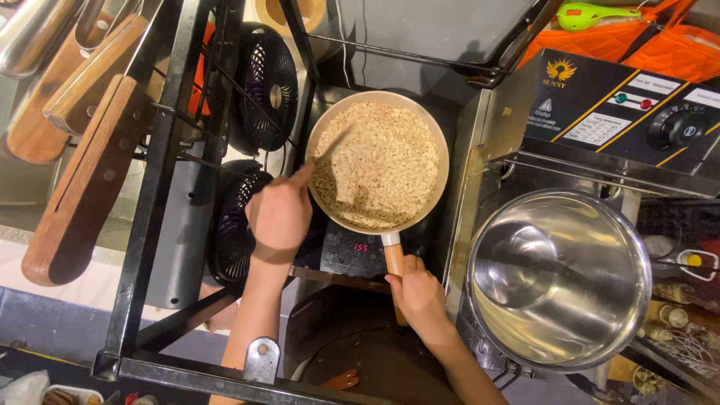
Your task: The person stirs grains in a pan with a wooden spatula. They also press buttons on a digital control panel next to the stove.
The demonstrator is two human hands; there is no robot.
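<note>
A cream frying pan (444, 161) full of pale flakes (382, 161) sits on a black induction hob (352, 255) with a red lit display. My left hand (279, 216) is closed around a stirring tool (330, 150) whose blurred end reaches into the flakes at the pan's left side. My right hand (417, 294) grips the pan's wooden handle (393, 259) just below the rim.
A large steel bowl (559, 277) stands at the right, below a black machine with a dial (679, 126). Two black fans (264, 86) sit left of the pan behind a black metal frame (161, 187). Wooden paddles (82, 180) hang at far left.
</note>
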